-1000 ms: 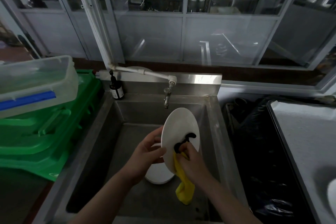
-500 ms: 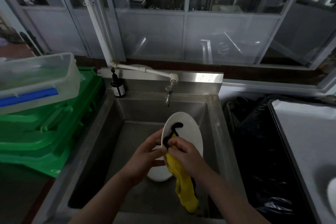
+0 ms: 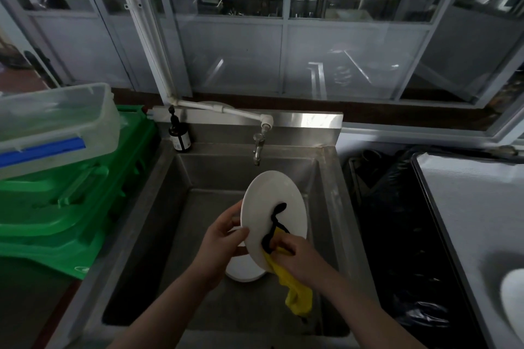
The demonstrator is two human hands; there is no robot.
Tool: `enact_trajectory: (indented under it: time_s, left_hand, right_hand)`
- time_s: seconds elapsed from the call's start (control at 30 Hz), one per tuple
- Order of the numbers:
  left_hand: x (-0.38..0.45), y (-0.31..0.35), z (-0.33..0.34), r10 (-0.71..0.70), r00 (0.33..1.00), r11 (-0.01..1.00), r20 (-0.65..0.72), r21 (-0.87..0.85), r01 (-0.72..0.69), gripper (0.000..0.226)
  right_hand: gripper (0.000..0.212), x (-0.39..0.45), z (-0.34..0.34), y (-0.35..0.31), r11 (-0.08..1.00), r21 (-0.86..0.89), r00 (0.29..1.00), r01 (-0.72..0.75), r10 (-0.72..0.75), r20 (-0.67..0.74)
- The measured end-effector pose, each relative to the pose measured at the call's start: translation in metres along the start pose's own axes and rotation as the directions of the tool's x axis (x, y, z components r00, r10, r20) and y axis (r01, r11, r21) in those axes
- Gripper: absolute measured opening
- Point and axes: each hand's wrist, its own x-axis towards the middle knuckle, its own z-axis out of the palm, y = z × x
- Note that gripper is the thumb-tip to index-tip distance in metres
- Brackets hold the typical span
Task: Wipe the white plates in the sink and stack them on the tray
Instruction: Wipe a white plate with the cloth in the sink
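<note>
A white plate (image 3: 269, 195) is held tilted on edge above the steel sink (image 3: 158, 207). My left hand (image 3: 224, 244) grips its left rim. My right hand (image 3: 297, 258) presses a yellow cloth (image 3: 297, 297) with a black cord against the plate's lower face. Below them, more white plates (image 3: 243, 270) lie on the sink floor, partly hidden by my hands. To the right is the dark-rimmed tray (image 3: 465, 207), with a white plate (image 3: 513, 297) on it at the frame's edge.
A tap (image 3: 257, 147) hangs just above the plate. A dark bottle (image 3: 179, 134) stands at the sink's back left corner. Green crates (image 3: 65, 207) with a clear plastic box (image 3: 54, 125) sit left. A black bin bag (image 3: 397, 235) fills the gap right of the sink.
My right hand with the cloth has slid from the plate's upper left down to its lower edge. The plate stays tilted in my left hand.
</note>
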Motion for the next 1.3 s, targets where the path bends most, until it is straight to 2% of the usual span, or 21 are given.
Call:
enact_trajectory:
  time_s: [0.17,0.27,0.4,0.5,0.6,0.77,0.87,1.0,1.2,1.3]
  left_hand:
    - [0.000,0.003,0.004,0.025,0.999,1.000,-0.031,0.012,-0.024,0.052]
    - [0.001,0.002,0.006,0.029,0.999,1.000,-0.030,0.001,-0.029,0.052]
    - [0.002,-0.001,0.010,0.021,0.998,0.999,-0.068,-0.032,-0.023,0.055]
    - [0.005,-0.003,0.011,0.005,0.994,0.997,-0.105,-0.077,-0.013,0.055]
    - [0.007,-0.004,0.012,-0.030,0.991,0.991,-0.133,-0.135,0.011,0.054]
    - [0.008,-0.004,0.013,-0.085,0.989,0.979,-0.124,-0.194,0.060,0.050]
    - [0.008,-0.004,0.013,-0.103,0.988,0.977,-0.118,-0.199,0.078,0.049]
    - [0.010,-0.008,0.016,-0.127,0.982,0.979,-0.142,-0.174,0.101,0.046]
    - [0.013,-0.008,0.015,-0.160,0.969,0.974,-0.188,-0.188,0.124,0.036]
    - [0.014,-0.008,0.016,-0.171,0.964,0.972,-0.204,-0.196,0.131,0.035]
  right_hand:
    - [0.017,0.003,-0.011,0.013,0.994,-0.050,0.996,-0.093,0.092,-0.021]
    - [0.013,0.005,-0.019,0.017,0.991,-0.052,0.991,-0.123,0.121,-0.050]
    - [0.008,0.007,-0.024,0.029,0.988,-0.011,0.960,-0.153,0.146,-0.237]
    - [0.024,0.006,-0.020,0.031,0.987,-0.003,0.935,-0.161,0.152,-0.320]
    - [0.029,0.007,-0.017,0.026,0.988,0.008,0.921,-0.152,0.145,-0.362]
    - [0.026,0.007,-0.016,0.018,0.989,0.041,0.926,-0.145,0.150,-0.347]
    - [0.020,0.007,-0.013,0.012,0.993,0.009,0.949,-0.114,0.111,-0.295]
    - [0.030,0.009,0.000,0.005,0.997,-0.037,0.966,-0.064,0.053,-0.252]
    - [0.021,0.005,0.018,-0.006,0.999,-0.001,0.956,0.041,-0.039,-0.290]
    - [0.021,0.000,0.025,-0.013,0.995,-0.040,0.959,0.090,-0.098,-0.267]
